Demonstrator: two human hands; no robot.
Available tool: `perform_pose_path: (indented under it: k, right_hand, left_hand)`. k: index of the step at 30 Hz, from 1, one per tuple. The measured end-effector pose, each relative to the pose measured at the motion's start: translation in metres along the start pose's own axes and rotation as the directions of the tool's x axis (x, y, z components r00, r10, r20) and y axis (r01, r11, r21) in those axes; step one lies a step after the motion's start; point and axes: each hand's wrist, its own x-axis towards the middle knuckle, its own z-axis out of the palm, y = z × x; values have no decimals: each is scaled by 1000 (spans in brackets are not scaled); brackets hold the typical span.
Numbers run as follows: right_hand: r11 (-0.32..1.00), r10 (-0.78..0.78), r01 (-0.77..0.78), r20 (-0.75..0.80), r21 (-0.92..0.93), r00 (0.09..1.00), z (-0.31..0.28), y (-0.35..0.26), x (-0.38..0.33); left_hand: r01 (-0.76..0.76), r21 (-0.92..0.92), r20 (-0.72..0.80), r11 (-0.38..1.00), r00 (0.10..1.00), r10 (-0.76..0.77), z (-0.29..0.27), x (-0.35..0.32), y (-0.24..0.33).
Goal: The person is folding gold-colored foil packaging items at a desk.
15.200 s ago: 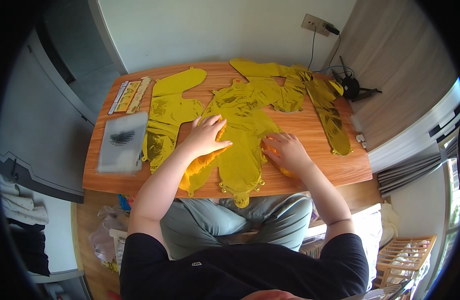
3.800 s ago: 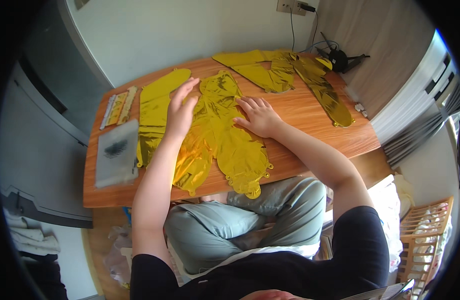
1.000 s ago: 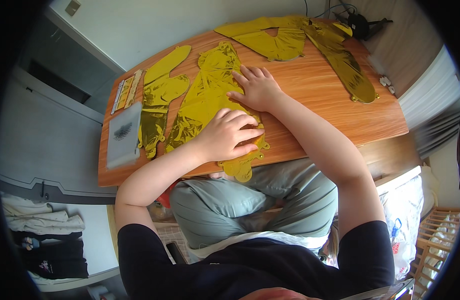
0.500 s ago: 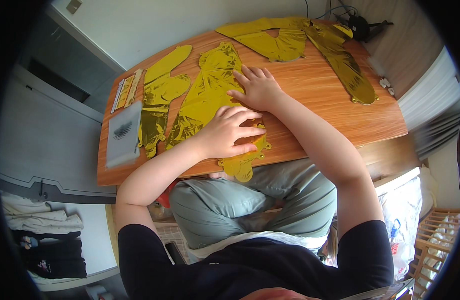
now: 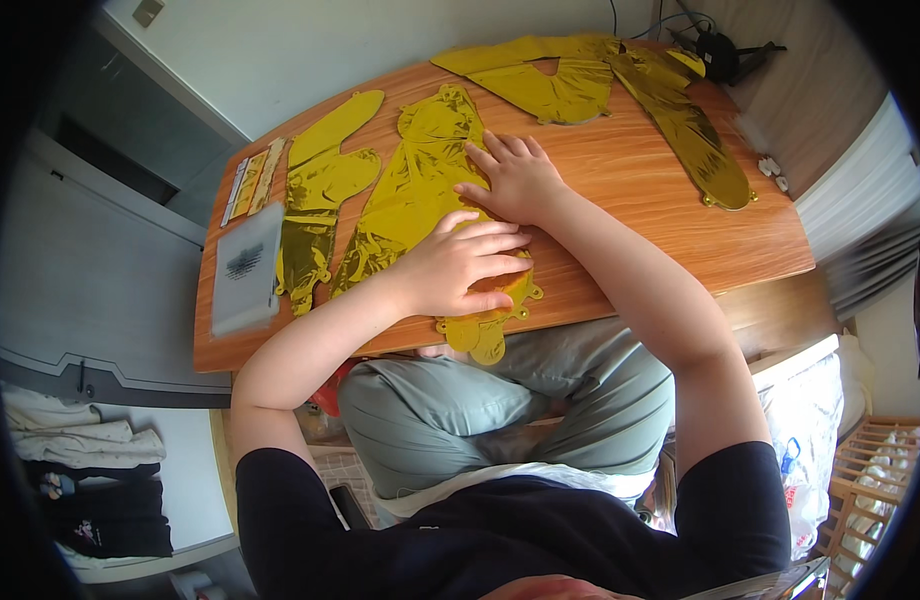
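Observation:
A flat, uninflated gold foil balloon (image 5: 412, 190) lies across the middle of the table, its lower end with small tabs hanging over the near edge. Spread over that lower part is my left hand (image 5: 455, 268), palm down, fingers apart. My right hand (image 5: 520, 182) rests farther up along the balloon's right edge, fingers stretched out and partly on the foil. Neither hand grips anything. Left of this balloon lies a second gold foil balloon (image 5: 315, 200). Another large gold foil piece (image 5: 550, 85) is laid out at the back, with a long arm (image 5: 695, 135) reaching down the right side.
The wooden table (image 5: 640, 200) has a clear plastic pouch (image 5: 248, 265) and some flat printed strips (image 5: 252, 182) at its left end. A black device with cables (image 5: 718, 55) stands at the back right corner, and small white pieces (image 5: 772, 170) lie at the right edge.
My left hand's fingers have shifted slightly, with the forefinger lifted a little and spread farther from the others. My right hand and the balloons look nearly unchanged.

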Motion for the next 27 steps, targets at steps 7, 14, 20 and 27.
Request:
perform_pose_path:
  k: [7,14,20,27]
  right_hand:
    - [1000,4,-4,57,-8,998,-4,-1,2]
    - [1000,-7,7,16,-6,1000,-6,-5,-1]
    - [1000,9,-8,76,-15,997,-6,1,2]
    - [1000,-17,18,51,-16,999,-11,-4,-1]
  left_hand:
    - [-46,-1,5,999,999,46,-2,0,2]
    - [-77,-217,64,973,994,93,-5,3,-8]
    - [33,-794,27,607,999,-18,-12,17,-23]
    - [323,-409,-349,853,809,-473,-21,65,-125]
